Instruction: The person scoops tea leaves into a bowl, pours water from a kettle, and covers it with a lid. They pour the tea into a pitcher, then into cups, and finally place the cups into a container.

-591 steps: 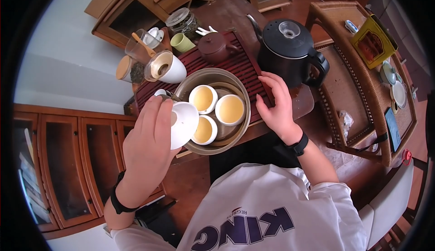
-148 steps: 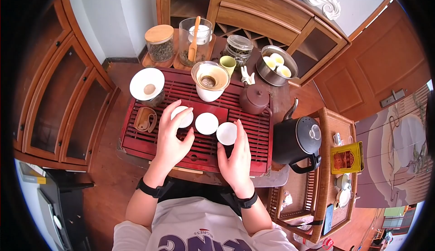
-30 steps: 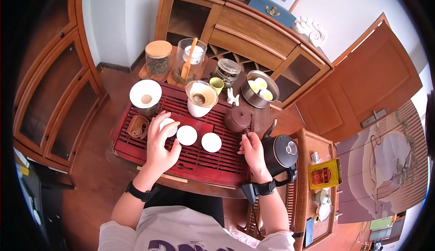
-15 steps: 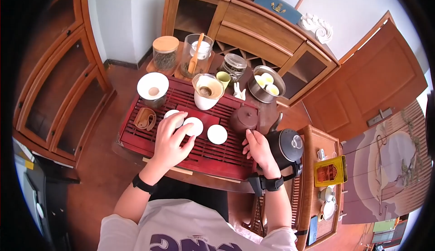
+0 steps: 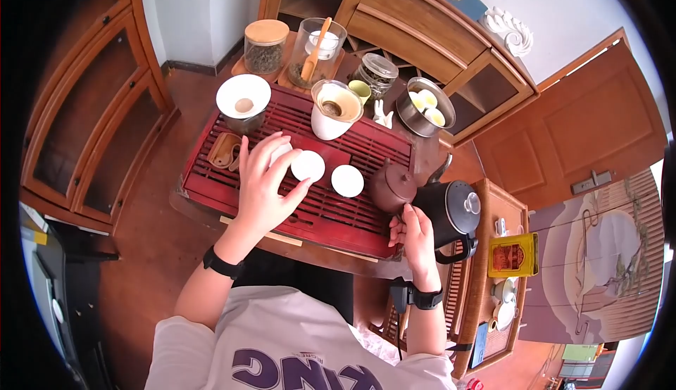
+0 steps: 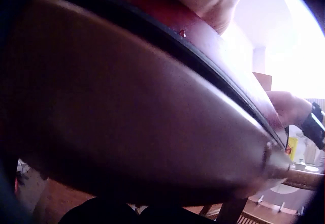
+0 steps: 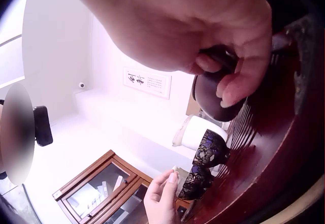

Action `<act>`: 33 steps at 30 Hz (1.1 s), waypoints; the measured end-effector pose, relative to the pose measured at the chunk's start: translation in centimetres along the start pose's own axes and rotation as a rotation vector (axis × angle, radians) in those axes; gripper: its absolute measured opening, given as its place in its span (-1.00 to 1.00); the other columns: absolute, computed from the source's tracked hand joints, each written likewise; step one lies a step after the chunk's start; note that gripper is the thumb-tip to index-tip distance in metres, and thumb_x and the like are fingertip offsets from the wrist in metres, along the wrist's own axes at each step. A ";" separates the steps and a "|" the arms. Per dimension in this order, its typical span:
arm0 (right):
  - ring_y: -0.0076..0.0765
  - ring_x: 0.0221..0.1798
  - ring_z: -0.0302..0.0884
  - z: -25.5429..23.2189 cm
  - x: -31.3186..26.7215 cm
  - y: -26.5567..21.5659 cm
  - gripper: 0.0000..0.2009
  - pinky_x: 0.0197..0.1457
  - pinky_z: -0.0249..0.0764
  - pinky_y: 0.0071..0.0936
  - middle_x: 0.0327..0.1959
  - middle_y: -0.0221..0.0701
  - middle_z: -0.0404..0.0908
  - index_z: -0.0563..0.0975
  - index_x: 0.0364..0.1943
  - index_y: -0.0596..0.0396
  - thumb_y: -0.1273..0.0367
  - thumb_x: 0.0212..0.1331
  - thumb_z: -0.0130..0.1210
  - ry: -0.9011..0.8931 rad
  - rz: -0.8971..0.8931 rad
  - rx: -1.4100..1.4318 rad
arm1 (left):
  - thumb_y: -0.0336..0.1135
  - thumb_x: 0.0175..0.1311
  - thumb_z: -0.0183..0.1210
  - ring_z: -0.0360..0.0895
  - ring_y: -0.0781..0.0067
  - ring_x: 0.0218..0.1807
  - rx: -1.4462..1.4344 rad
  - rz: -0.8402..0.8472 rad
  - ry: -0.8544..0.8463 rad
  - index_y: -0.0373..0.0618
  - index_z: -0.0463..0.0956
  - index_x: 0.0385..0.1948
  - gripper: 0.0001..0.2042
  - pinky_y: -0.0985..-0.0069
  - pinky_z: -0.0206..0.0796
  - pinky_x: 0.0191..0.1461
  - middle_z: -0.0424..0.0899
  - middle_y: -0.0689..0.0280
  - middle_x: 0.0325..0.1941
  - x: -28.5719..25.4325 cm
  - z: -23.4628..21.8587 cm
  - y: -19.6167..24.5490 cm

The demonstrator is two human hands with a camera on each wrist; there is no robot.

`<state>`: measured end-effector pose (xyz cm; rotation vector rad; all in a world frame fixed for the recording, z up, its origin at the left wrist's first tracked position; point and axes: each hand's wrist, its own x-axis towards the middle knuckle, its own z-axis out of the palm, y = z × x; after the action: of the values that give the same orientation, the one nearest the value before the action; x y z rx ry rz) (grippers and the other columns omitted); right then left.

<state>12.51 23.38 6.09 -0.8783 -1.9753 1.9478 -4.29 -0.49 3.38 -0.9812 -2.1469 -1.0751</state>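
Observation:
Three teacups, white inside, stand in a row on the slatted red tea tray point(image 5: 296, 217). My left hand point(image 5: 262, 186) holds the middle teacup point(image 5: 308, 167) at its rim between thumb and forefinger; its other fingers lie over the left teacup point(image 5: 280, 152), partly hiding it. The right teacup point(image 5: 347, 181) stands free, its dark patterned outside point(image 7: 212, 150) showing in the right wrist view. My right hand point(image 5: 415, 234) has its fingers curled round the handle of the brown clay teapot point(image 5: 393, 184) at the tray's right edge. The left wrist view shows mostly the table's underside point(image 6: 127, 102).
A white pitcher with a strainer point(image 5: 334, 112), a lidded white bowl point(image 5: 243, 98) and a strap point(image 5: 224, 151) are on the tray. Jars and a steel bowl of tea-filled cups point(image 5: 422, 119) stand behind. A black kettle point(image 5: 454, 210) stands right of the teapot.
Early on, my left hand held a white bowl over the steel bowl; later both hands were at the cups. My left hand has shifted from the left to the middle teacup; my right curls round the teapot handle.

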 end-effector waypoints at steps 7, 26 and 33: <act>-0.67 -0.65 0.30 -0.2 -1.3 -1.2 -0.62 -0.62 0.28 -0.65 -0.62 -0.53 0.42 0.46 -0.42 0.11 0.18 0.55 -0.12 0.071 -0.137 -0.160 | -0.34 0.09 0.40 0.42 0.02 0.31 -0.081 -0.134 0.081 -0.07 0.54 0.04 -0.57 -0.07 0.08 0.44 0.50 0.16 0.22 -0.3 0.7 -1.1; -0.75 -0.77 0.08 0.3 -0.9 -5.0 -0.53 -0.69 -0.03 -0.68 -0.75 -0.56 0.38 0.36 -0.66 -0.01 0.15 0.47 0.03 0.042 -0.093 -0.066 | -0.44 0.06 0.45 0.48 0.07 0.25 -0.234 -0.212 0.044 -0.16 0.50 0.09 -0.50 0.21 0.34 0.32 0.50 0.07 0.23 -0.1 0.8 -1.6; -0.78 -0.70 0.13 0.3 -0.5 -6.2 -0.53 -0.64 -0.02 -0.66 -0.75 -0.62 0.38 0.43 -0.69 0.03 0.16 0.42 0.14 0.066 -0.120 -0.193 | -0.35 0.03 0.48 0.47 0.03 0.23 -0.252 -0.196 0.049 -0.13 0.49 0.10 -0.46 0.17 0.35 0.29 0.49 0.08 0.23 -0.2 1.1 -1.9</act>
<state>11.17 23.29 12.16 -0.8347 -2.1509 1.6638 -5.82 -0.42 1.80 -0.8542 -2.1373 -1.4769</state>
